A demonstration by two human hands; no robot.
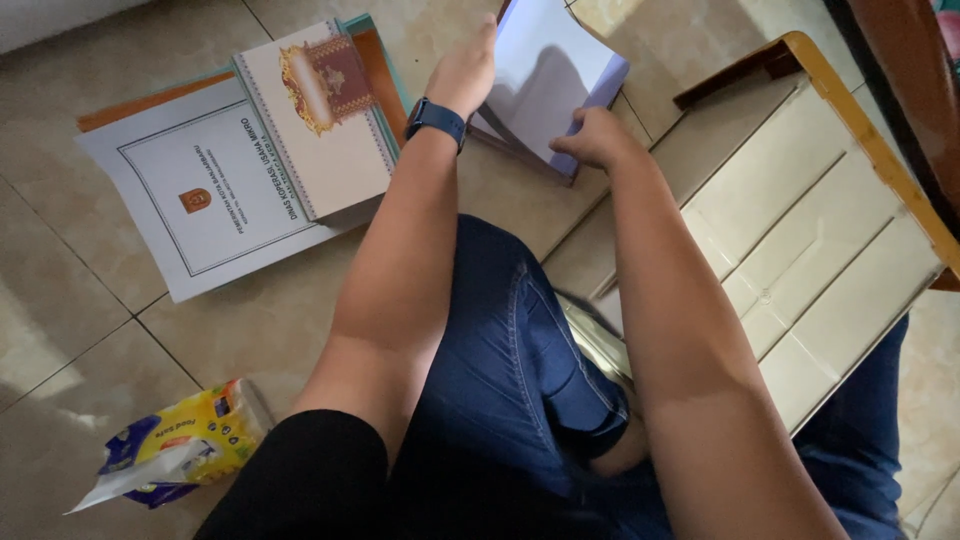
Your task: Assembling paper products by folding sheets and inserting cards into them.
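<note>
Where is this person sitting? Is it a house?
Probably a room in a home or small office. The person sits on a tiled floor, with paper booklets spread out, a tissue pack nearby, and both hands on a sheaf of papers.

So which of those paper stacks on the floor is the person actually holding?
The plain white bundle of blank sheets, gripped by the left hand and right hand. The printed, crest-marked white booklets lie untouched to the left.

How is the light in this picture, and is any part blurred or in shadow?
Head view: dim, soft light; the left hand casts a shadow on the pale sheets, the jeans lie dark, the floor tiles show a faint sheen, and all looks fairly sharp.
</note>
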